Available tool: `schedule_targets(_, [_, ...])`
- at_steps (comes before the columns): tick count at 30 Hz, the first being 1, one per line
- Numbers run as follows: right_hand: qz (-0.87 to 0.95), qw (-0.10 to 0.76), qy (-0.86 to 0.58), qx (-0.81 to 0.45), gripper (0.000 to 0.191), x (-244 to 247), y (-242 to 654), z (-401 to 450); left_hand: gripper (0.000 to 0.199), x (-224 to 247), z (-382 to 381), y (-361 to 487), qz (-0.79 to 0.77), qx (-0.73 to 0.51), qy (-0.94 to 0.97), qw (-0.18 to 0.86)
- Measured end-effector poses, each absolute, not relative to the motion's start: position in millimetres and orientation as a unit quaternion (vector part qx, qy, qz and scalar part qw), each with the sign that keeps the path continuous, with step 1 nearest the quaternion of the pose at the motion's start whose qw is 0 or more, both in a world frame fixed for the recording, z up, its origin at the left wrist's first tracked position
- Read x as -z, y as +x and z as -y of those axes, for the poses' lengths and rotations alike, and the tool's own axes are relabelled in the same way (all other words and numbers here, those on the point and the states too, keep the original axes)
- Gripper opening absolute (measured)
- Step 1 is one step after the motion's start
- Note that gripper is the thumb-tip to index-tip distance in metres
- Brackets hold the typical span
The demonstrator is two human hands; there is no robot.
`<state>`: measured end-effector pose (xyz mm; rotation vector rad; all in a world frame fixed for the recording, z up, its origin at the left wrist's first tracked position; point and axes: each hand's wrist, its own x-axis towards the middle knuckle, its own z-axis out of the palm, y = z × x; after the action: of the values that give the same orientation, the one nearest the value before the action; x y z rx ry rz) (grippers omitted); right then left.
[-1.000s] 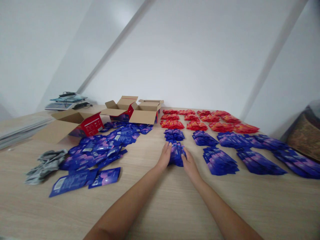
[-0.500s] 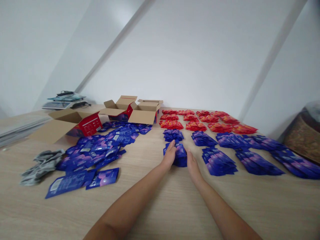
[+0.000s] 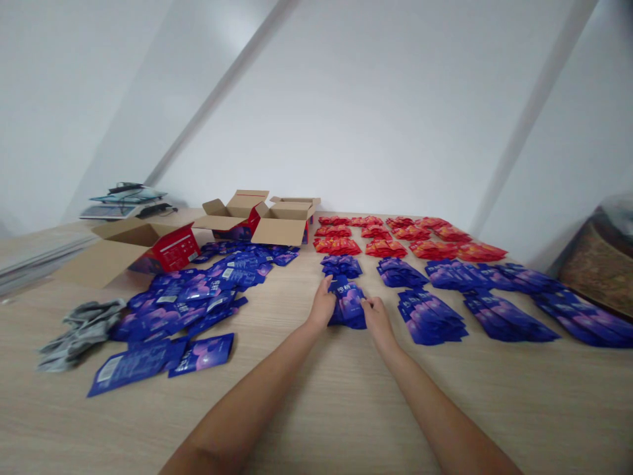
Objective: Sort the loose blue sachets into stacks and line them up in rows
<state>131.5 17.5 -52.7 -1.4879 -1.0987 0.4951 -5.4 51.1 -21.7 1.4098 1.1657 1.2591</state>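
Observation:
A small stack of blue pouches (image 3: 350, 305) with pink-purple print lies on the table between my two hands. At its left edge, my left hand (image 3: 322, 306) grips the pouches, the undersides of its fingers hidden. My right hand (image 3: 376, 316) is closed, thumb and fingers pinching the stack's right edge. Just behind is another blue stack (image 3: 341, 265), apart from my hands. To the right lies a fanned stack of blue pouches (image 3: 431, 316).
Loose blue pouches (image 3: 198, 290) are heaped at left, near grey gloves (image 3: 82, 333) and an open red carton (image 3: 171, 249). More open cartons (image 3: 281, 227) stand behind. Rows of red pouches (image 3: 386, 247) lie along the back. A patterned bag or basket (image 3: 598, 264) sits far right.
My left hand has shifted from the top of the stack to its left edge. My right hand's fingers have curled from flat to a pinch on the right edge.

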Motion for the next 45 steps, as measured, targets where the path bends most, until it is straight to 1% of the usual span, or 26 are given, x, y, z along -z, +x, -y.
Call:
schedule_targets(3, [0.454, 0.579, -0.645, -0.206, 0.019, 54.5, 132.5, -18.9, 0.06, 25.2, -51.5, -18.0, -0.471, -0.457, 0.643, 0.394])
schedule_targets(5, [0.451, 0.581, -0.646, -0.205, 0.017, 55.5, 133.5, -19.0, 0.057, 26.2, -49.9, -26.3, -0.48, -0.43, 0.687, 0.336])
schedule_targets(7, [0.451, 0.581, -0.645, -0.206, 0.016, 56.5, 134.6, -19.0, 0.055, 27.6, -48.8, -32.9, -0.516, -0.404, 0.702, 0.279])
schedule_targets(9, [0.451, 0.583, -0.643, -0.209, 0.015, 57.8, 135.1, -19.2, 0.055, 31.2, -49.1, -36.1, -0.551, -0.38, 0.697, 0.257])
schedule_targets(12, [0.455, 0.589, -0.631, -0.218, 0.017, 60.5, 132.6, -20.3, 0.051, 40.0, -51.5, -33.1, -0.557, -0.375, 0.682, 0.288])
schedule_targets(15, [0.469, 0.595, -0.61, -0.23, 0.026, 63.5, 126.5, -20.8, 0.047, 46.2, -54.1, -26.3, -0.533, -0.402, 0.67, 0.324])
schedule_targets(18, [0.484, 0.598, -0.591, -0.243, 0.034, 65.8, 120.9, -20.1, 0.047, 45.0, -56.1, -24.9, -0.51, -0.421, 0.668, 0.341])
schedule_targets(21, [0.494, 0.6, -0.575, -0.255, 0.039, 66.6, 118.7, -19.6, 0.047, 40.2, -57.4, -29.3, -0.495, -0.437, 0.665, 0.348])
schedule_targets(31, [0.493, 0.611, -0.556, -0.274, 0.037, 66.1, 122.4, -17.9, 0.054, 33.2, -57.1, -36.6, -0.481, -0.45, 0.658, 0.364])
schedule_targets(38, [0.486, 0.613, -0.556, -0.281, 0.039, 67.9, 122.9, -19.5, 0.052, 33.3, -59.9, -41.5, -0.491, -0.461, 0.642, 0.366])
schedule_targets(45, [0.495, 0.606, -0.553, -0.287, 0.046, 68.0, 123.4, -19.6, 0.055, 36.3, -63.7, -47.1, -0.511, -0.46, 0.634, 0.353])
